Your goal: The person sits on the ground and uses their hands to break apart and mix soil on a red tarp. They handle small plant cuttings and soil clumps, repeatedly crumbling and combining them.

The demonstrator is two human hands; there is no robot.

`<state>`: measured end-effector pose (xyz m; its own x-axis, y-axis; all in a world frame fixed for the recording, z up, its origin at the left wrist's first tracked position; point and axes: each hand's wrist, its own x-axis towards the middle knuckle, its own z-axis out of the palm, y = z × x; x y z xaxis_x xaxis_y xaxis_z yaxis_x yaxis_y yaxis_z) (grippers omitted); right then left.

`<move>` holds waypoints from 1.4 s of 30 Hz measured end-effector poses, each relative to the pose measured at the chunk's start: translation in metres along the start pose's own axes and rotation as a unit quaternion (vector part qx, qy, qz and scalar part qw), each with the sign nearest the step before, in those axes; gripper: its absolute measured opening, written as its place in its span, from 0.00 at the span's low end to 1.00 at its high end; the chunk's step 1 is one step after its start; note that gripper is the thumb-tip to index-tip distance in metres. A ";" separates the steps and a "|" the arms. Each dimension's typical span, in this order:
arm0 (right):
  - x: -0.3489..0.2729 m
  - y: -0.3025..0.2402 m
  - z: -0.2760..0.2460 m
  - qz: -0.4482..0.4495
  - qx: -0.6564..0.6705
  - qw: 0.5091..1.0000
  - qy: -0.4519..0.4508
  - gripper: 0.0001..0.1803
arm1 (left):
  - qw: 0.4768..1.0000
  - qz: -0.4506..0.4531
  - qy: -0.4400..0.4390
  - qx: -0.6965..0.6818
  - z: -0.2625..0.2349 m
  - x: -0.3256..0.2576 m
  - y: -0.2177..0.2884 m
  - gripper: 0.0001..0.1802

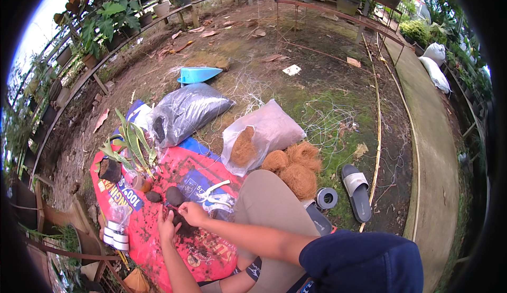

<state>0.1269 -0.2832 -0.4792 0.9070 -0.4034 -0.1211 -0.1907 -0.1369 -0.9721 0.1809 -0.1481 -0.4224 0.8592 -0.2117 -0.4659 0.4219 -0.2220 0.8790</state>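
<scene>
Close together over a red printed plastic sheet (153, 240), my left hand (168, 227) and my right hand (193, 215) close round a dark clump of soil (179, 219). My left fingers curl along its near left side, while my right fingertips press together at its upper edge. Just beyond them lie a rounded dark soil ball (174, 196) and a smaller dark lump (153, 197). Silver-white pruning shears (214, 194) rest to the right. On the left are a small jar (138, 182), a leafy plant (138, 144) and a dark root ball (110, 170).
Ahead sit a grey bag (187, 111), a clear bag of brown fibre (274, 134), fibre balls (299, 179) and a blue scoop (198, 75). Tangled string (330, 126), a tape roll (327, 198) and a sandal (356, 192) lie right. White rolls (115, 236) stand left.
</scene>
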 end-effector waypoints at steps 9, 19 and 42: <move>-0.010 -0.009 0.001 0.011 -0.004 1.000 -0.015 0.13 | 0.846 0.038 0.247 0.471 -0.010 -0.029 -0.147 0.45; -0.062 0.038 0.006 -0.050 -0.080 0.992 -0.082 0.09 | 0.795 0.118 0.252 0.539 0.018 -0.085 -0.126 0.25; -0.081 0.042 -0.021 -0.062 -0.154 0.984 -0.063 0.11 | 0.944 0.305 0.123 -0.011 -0.022 -0.071 -0.096 0.14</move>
<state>0.0377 -0.2752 -0.5057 0.9662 -0.2533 -0.0473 -0.1620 -0.4544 -0.8759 0.0861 -0.0908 -0.4712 0.9844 -0.0664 0.1632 -0.1697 -0.1096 0.9794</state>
